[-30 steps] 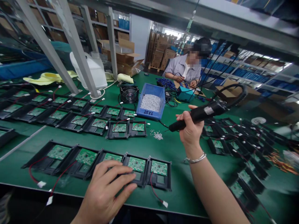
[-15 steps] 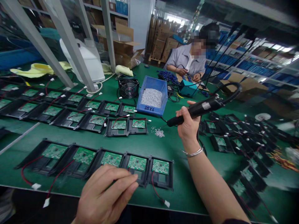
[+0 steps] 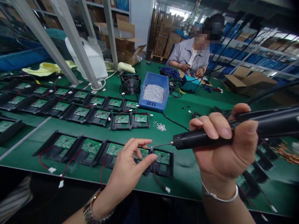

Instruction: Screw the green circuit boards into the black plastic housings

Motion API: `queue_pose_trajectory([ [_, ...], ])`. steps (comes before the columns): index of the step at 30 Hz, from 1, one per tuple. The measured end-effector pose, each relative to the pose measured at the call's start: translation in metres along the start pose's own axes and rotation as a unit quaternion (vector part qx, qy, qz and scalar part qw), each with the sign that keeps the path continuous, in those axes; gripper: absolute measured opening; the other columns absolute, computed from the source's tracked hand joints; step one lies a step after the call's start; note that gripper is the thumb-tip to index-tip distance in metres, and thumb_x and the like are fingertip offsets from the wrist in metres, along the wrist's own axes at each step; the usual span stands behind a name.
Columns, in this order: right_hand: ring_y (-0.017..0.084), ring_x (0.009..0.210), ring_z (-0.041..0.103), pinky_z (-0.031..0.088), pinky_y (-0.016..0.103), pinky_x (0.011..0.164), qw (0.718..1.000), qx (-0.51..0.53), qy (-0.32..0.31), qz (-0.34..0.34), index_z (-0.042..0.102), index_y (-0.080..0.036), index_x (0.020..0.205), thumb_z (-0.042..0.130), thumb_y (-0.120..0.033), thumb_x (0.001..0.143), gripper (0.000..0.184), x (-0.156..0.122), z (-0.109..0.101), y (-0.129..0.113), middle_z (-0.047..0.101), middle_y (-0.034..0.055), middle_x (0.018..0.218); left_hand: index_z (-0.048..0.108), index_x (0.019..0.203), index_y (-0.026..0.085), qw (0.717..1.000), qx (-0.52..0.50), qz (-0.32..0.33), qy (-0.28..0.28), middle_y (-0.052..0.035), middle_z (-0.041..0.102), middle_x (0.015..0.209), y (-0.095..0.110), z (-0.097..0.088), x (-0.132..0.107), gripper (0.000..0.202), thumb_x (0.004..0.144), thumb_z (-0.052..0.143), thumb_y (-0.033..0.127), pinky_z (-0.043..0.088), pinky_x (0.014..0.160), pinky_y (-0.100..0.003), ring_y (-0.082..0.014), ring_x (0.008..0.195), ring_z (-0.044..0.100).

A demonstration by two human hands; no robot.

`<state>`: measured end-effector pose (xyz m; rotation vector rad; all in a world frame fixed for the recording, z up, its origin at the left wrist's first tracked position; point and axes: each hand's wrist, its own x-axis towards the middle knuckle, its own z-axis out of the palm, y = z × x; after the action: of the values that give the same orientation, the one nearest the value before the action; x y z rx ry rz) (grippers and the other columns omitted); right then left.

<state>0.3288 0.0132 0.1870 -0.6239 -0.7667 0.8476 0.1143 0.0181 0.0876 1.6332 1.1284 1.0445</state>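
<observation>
My right hand (image 3: pixel 221 146) is wrapped around a black electric screwdriver (image 3: pixel 198 138), which lies nearly level and points left. Its thin bit (image 3: pixel 162 145) ends beside the fingertips of my left hand (image 3: pixel 129 165). The thumb and forefinger of that hand are apart, over the front row of black housings; whether a tiny screw sits at the bit's tip is too small to tell. At the row's right end, a black housing (image 3: pixel 172 168) holds a green circuit board (image 3: pixel 163 157) with a red and black lead ending in a white connector (image 3: pixel 167 189).
Loose screws (image 3: pixel 161 126) lie behind the front row. A blue bin (image 3: pixel 165 104) of screws stands farther back, beside a black fan (image 3: pixel 130 84). More housings fill the left and right sides. Across the table a person (image 3: pixel 190 56) handles cables near a teal box (image 3: pixel 190 84).
My right hand has brought the screwdriver nearer and lower, its bit now over the front row. My left hand has moved up and right, its fingers spreading toward the bit's tip.
</observation>
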Motion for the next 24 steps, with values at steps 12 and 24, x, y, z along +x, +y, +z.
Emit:
queue_pose_trajectory([
  [12, 0.01, 0.054, 0.031, 0.057, 0.026, 0.078, 1.0, 0.014, 0.019, 0.011, 0.076, -0.039, 0.106, 0.097, -0.04, 0.082, 0.032, -0.017, -0.003, -0.012, 0.026, -0.011, 0.062, 0.078, 0.101, 0.022, 0.969, 0.141, 0.203, 0.009, -0.0022, 0.073, 0.095, 0.018, -0.001, 0.0, 0.01, 0.108, 0.072, 0.021, 0.055, 0.079, -0.031, -0.0173, 0.089, 0.069],
  [24, 0.009, 0.043, 0.039, 0.043, 0.03, 0.043, 0.998, -0.043, -0.025, -0.042, 0.078, -0.032, 0.111, 0.091, -0.037, 0.088, 0.027, -0.029, -0.025, -0.025, 0.046, -0.0106, 0.056, 0.067, 0.145, 0.022, 0.928, 0.29, 0.233, -0.023, -0.0139, 0.078, 0.139, 0.004, 0.025, -0.002, 0.073, 0.084, 0.098, 0.047, 0.053, 0.104, -0.055, -0.0367, 0.126, 0.068],
])
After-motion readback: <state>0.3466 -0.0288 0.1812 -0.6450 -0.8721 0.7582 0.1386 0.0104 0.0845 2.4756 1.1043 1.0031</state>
